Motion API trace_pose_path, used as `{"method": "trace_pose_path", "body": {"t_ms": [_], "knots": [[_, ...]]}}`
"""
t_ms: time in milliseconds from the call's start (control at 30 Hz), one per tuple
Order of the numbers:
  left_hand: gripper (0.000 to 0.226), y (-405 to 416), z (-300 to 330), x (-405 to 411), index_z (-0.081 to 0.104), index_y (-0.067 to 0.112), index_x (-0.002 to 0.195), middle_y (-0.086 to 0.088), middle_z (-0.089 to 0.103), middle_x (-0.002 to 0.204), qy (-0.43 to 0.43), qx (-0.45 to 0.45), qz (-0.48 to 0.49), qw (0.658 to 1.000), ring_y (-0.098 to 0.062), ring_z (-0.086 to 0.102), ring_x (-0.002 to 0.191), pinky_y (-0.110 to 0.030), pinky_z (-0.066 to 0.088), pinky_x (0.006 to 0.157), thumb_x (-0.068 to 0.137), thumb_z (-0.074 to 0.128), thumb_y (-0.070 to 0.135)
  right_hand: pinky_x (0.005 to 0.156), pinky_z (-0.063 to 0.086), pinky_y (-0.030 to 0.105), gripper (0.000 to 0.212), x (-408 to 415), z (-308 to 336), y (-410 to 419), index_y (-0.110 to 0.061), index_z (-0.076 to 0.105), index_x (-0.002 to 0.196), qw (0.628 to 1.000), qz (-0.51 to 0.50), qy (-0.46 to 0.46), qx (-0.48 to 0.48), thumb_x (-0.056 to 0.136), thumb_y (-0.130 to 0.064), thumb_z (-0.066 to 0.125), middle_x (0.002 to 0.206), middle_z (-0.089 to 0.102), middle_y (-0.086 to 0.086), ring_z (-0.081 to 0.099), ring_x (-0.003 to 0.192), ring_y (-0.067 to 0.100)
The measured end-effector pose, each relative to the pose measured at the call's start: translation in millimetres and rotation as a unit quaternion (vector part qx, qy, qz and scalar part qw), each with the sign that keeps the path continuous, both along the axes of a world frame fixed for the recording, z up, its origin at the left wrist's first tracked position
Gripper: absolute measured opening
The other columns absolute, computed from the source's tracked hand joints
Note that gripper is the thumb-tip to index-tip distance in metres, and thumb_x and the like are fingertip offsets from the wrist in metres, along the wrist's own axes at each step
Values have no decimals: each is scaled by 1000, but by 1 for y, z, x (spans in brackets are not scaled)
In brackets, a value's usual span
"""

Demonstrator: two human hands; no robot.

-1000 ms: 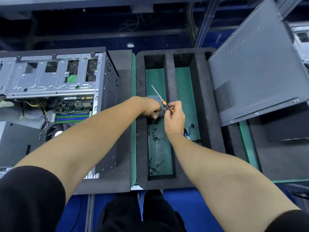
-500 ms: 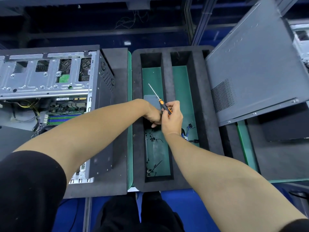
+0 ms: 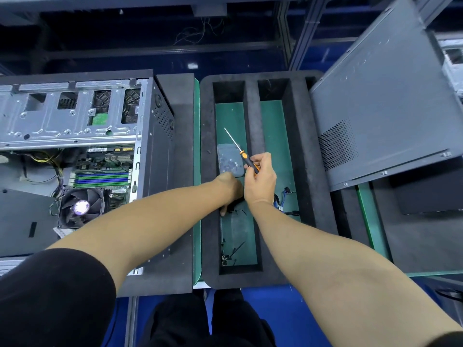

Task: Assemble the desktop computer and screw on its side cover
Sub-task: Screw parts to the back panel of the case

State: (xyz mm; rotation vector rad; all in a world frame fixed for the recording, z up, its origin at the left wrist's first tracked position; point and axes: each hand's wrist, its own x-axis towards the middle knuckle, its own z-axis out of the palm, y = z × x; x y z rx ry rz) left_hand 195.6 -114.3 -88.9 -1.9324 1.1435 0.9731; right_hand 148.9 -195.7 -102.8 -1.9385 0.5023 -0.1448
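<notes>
1. Right hand (image 3: 260,179) is raised over the left slot of the black foam tray (image 3: 250,278), back of hand to camera, forearm reaching in from lower right. Thumb and fingers pinch the orange-and-black handle of a screwdriver (image 3: 242,154); the shaft points up-left, tip clear of everything.
2. Left hand (image 3: 229,190) is down in the same slot, wrist bent, forearm coming across from lower left. Its fingers are mostly hidden under the right hand and its own wrist, so I cannot tell whether they are spread or pinching anything.
3. Grey magnetic pad (image 3: 230,163) with small screws on it lies on the slot floor, just above the left hand and under the screwdriver.
4. Loose cable ties and small black bits (image 3: 230,254) lie at the near end of the slot.
5. Open computer case (image 3: 82,151) lies left of the tray, cooler fan (image 3: 80,206) and RAM showing.
6. Side cover (image 3: 390,106) leans tilted at right, overlapping the tray's far right corner.
</notes>
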Motion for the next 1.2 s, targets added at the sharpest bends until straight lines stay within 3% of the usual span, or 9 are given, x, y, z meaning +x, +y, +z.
{"method": "trace_pose_path", "body": {"t_ms": [267,433,533,633,767,900,1000,1067,1200], "knots": [[58,-4,13,10,52,20,143,0,53,143,44,33,73,996,-26,54,128,-41,51,98,94,61,51,75,56,46,23,0,2,0,-38,44,93,1000,-5,-7,-1,81,-20,40,88,69,-6,65,83,20],[41,5,27,35,59,15,126,-8,56,140,82,-57,185,978,-32,53,125,-45,42,109,105,39,43,75,56,45,22,-1,4,1,-39,44,95,999,-17,-27,7,75,-35,34,91,69,-5,65,84,20],[43,12,23,40,61,12,119,-8,62,128,113,-103,228,962,-30,57,114,-43,44,105,105,36,44,77,55,47,24,-1,4,1,-39,44,96,999,-19,-31,10,75,-38,34,93,69,-4,65,86,20],[36,12,18,48,64,7,103,-7,65,103,175,-88,284,939,-26,55,89,-33,43,87,105,37,32,78,56,48,23,-1,4,2,-39,45,96,999,-21,-28,15,75,-39,35,93,69,-3,66,87,21],[39,4,17,50,68,3,116,-2,59,86,269,-12,328,906,-15,42,71,-30,35,80,106,32,13,78,55,47,26,-1,4,1,-37,45,96,999,-23,-25,14,73,-37,33,90,69,-4,66,87,19],[38,4,13,44,72,14,115,1,54,86,246,-16,315,916,-18,46,84,-31,38,87,104,36,15,78,56,48,28,-1,4,2,-36,46,97,1000,-19,-21,14,73,-36,31,91,69,-4,67,88,20],[32,8,9,40,73,23,90,1,60,100,192,-63,285,937,-25,54,103,-39,41,102,99,43,15,80,56,47,29,0,6,2,-36,46,98,1000,-16,-20,13,73,-37,32,94,69,-4,67,90,19],[27,9,9,39,71,22,80,4,61,93,166,-85,265,946,-26,56,99,-44,43,102,97,49,22,80,56,47,29,-1,6,2,-35,46,98,1000,-17,-20,13,73,-37,32,96,69,-4,67,92,19],[35,9,10,34,70,17,114,2,67,111,147,-53,200,967,-25,62,104,-40,51,96,91,63,43,80,56,47,25,-1,6,2,-38,45,96,1000,-14,-21,7,75,-38,32,95,69,-4,68,92,20]]}}
